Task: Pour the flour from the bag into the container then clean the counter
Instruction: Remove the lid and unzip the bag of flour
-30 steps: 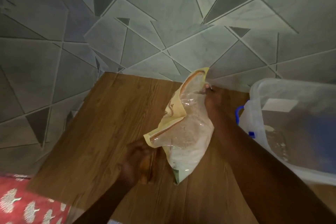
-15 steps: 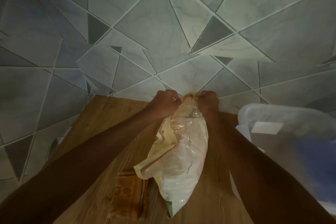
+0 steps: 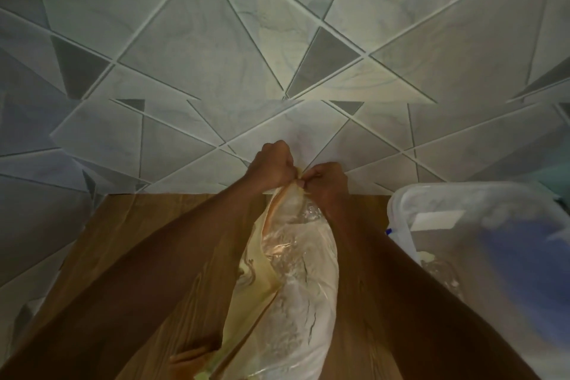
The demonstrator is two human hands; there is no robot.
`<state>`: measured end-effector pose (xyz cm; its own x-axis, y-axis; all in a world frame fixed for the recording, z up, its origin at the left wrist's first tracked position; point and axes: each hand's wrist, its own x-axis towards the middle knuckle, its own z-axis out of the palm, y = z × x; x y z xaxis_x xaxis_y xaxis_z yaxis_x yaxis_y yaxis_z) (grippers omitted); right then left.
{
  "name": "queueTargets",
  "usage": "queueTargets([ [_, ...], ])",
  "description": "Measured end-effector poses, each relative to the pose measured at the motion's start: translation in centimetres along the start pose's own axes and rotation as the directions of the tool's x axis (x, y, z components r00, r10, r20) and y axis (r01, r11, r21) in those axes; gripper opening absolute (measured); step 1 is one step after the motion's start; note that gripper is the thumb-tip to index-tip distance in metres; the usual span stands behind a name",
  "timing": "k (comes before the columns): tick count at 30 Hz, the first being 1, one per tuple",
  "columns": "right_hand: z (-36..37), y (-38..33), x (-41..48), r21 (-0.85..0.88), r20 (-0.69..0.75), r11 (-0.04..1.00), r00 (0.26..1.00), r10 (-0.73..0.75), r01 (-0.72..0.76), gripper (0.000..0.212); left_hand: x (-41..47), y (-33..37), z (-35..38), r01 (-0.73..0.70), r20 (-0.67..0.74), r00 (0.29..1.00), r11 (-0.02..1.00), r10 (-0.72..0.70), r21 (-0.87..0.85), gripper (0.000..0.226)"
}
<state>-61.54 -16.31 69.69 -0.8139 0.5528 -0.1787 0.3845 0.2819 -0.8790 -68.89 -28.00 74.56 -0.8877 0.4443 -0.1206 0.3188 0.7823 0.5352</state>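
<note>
A clear and yellow plastic flour bag point(image 3: 290, 287) stands upright on the wooden counter point(image 3: 148, 225), white flour filling its lower part. My left hand point(image 3: 271, 166) and my right hand point(image 3: 324, 185) both pinch the bag's top edge, knuckles close together, near the tiled wall. A large translucent plastic container point(image 3: 475, 225) with a blue latch sits at the right, close to my right forearm.
The grey tiled wall point(image 3: 277, 55) with triangular patterns rises directly behind the counter. A small orange-brown flat object point(image 3: 188, 361) lies on the counter beside the bag's base, partly hidden by my left arm.
My left hand rose from the counter to the bag's top, joining the right hand. The view tilted up and closer; both hands now grip the top edge more tightly.
</note>
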Motion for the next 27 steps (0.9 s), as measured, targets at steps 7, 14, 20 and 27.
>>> queueTargets([
  [7,-2.7,-1.5,-1.1,0.177,-0.042,0.977,0.992,-0.117,0.122,0.029,-1.7,1.5,-2.0,0.024,-0.059,0.997,0.945,-0.046,-0.325,0.019],
  [14,-4.4,-1.8,-2.7,0.298,0.106,0.954,0.994,0.001,-0.032,0.013,-2.4,3.2,-2.0,0.029,-0.014,0.999,0.943,-0.035,-0.330,0.009],
  [20,-5.0,-2.2,-2.7,0.216,0.118,0.972,0.986,-0.119,0.091,0.019,-3.1,2.7,-1.7,-0.064,-0.087,0.995,0.961,0.042,-0.268,0.013],
  [27,-5.2,-2.0,-3.9,-0.231,-0.065,0.821,0.834,-0.548,0.522,0.017,-2.2,2.5,-1.3,-0.112,-0.087,0.992,0.973,0.096,-0.203,0.014],
])
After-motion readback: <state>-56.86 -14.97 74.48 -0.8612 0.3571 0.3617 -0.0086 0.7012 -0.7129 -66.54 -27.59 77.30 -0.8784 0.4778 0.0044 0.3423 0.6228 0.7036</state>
